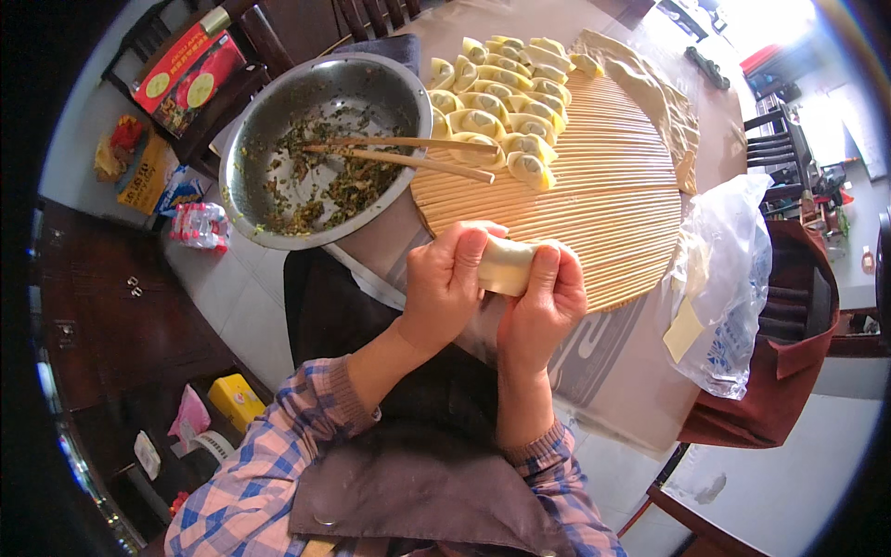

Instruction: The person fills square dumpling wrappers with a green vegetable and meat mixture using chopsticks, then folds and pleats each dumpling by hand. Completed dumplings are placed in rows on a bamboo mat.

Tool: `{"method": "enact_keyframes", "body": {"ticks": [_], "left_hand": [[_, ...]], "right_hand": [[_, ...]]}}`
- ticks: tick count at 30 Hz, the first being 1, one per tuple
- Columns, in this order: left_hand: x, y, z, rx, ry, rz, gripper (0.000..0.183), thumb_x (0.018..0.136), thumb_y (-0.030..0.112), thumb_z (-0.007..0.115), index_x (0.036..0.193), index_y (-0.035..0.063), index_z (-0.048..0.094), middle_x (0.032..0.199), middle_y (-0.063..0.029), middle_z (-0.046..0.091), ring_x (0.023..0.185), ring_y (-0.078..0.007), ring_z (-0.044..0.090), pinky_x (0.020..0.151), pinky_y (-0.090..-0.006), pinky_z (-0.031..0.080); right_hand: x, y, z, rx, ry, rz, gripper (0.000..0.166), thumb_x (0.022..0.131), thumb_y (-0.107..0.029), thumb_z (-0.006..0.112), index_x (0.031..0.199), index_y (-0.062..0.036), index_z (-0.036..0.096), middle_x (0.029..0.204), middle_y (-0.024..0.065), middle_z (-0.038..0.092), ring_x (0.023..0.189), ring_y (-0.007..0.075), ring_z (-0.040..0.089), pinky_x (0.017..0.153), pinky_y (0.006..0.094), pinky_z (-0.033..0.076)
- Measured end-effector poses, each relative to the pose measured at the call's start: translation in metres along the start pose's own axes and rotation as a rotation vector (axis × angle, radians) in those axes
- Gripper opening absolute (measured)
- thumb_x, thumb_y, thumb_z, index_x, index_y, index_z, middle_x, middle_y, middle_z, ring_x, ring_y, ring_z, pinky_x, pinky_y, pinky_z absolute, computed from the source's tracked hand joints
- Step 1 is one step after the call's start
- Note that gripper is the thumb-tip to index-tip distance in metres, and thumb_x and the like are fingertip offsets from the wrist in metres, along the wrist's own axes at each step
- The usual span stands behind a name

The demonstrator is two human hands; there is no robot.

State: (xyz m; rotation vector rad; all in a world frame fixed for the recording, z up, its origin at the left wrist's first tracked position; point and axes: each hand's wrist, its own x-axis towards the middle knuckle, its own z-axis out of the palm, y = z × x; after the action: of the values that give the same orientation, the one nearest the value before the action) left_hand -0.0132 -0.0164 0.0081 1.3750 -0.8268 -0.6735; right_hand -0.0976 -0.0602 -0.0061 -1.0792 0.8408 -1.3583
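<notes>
My left hand [445, 278] and my right hand [546, 299] hold one pale dough wrapper [509, 266] between them, thumbs on top at its two ends. The wrapper is folded over; whether filling lies inside is hidden. Beyond my hands, a round ribbed tray [612, 181] bears several rows of folded wontons [477, 124] on its far left part. A large steel bowl [240, 139] with chopped green filling [355, 188] stands to the left. Two wooden chopsticks [445, 164] rest across its rim, their ends over the tray and near the closest wontons.
Right of the tray lies a clear plastic bag [738, 278] with pale wrappers [684, 329] at its opening. A beige cloth [626, 63] lies along the tray's far right edge. The covered table [626, 376] has a curved near edge. Chairs [779, 146] stand around it.
</notes>
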Motion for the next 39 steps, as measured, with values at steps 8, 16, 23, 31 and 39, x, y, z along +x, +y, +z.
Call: {"method": "enact_keyframes", "body": {"ticks": [8,16,23,31,39], "left_hand": [[0.003,0.010,-0.006,-0.102,-0.118,0.000,0.030,0.094,0.026,0.042,0.102,0.0010,0.057,0.067,-0.0021,0.058,0.055,-0.0046,0.051,0.049,-0.0184,0.041],[-0.002,0.003,-0.003,0.059,-0.089,0.073,0.033,0.094,0.029,0.041,0.097,0.0002,0.058,0.069,-0.0006,0.057,0.053,-0.0052,0.051,0.046,-0.0186,0.042],[-0.002,0.002,-0.005,-0.331,-0.257,-0.044,0.041,0.086,0.016,0.056,0.123,0.0010,0.043,0.090,-0.0042,0.059,0.077,-0.0072,0.055,0.066,-0.0198,0.046],[0.003,0.021,-0.010,0.123,-0.260,0.127,0.046,0.076,-0.001,0.064,0.119,0.0013,0.048,0.095,-0.0051,0.060,0.082,-0.0090,0.056,0.076,-0.0234,0.047],[0.009,0.017,-0.020,-0.117,-0.459,-0.185,0.017,0.077,-0.001,0.062,0.094,-0.0027,0.062,0.081,-0.0038,0.063,0.073,-0.0081,0.057,0.066,-0.0214,0.047]], "right_hand": [[0.000,-0.010,-0.004,0.058,0.010,0.015,0.027,0.092,-0.023,0.047,0.092,0.0021,0.057,0.073,0.0042,0.057,0.057,0.0080,0.049,0.047,0.0192,0.039],[-0.004,-0.007,-0.006,-0.111,0.033,-0.104,0.017,0.090,-0.013,0.050,0.078,-0.0009,0.054,0.072,-0.0019,0.051,0.067,0.0050,0.045,0.061,0.0193,0.039],[0.000,-0.005,-0.012,-0.031,-0.005,-0.027,0.021,0.092,-0.020,0.047,0.094,-0.0002,0.055,0.075,0.0000,0.053,0.062,0.0055,0.048,0.053,0.0180,0.040],[0.005,-0.041,-0.030,-0.053,-0.379,0.225,0.022,0.080,-0.002,0.060,0.101,0.0027,0.057,0.082,0.0017,0.058,0.064,0.0055,0.051,0.059,0.0178,0.043],[0.009,-0.050,-0.032,-0.385,-0.378,-0.249,0.012,0.070,0.005,0.064,0.080,0.0004,0.060,0.072,0.0049,0.057,0.065,0.0107,0.053,0.057,0.0218,0.042]]}}
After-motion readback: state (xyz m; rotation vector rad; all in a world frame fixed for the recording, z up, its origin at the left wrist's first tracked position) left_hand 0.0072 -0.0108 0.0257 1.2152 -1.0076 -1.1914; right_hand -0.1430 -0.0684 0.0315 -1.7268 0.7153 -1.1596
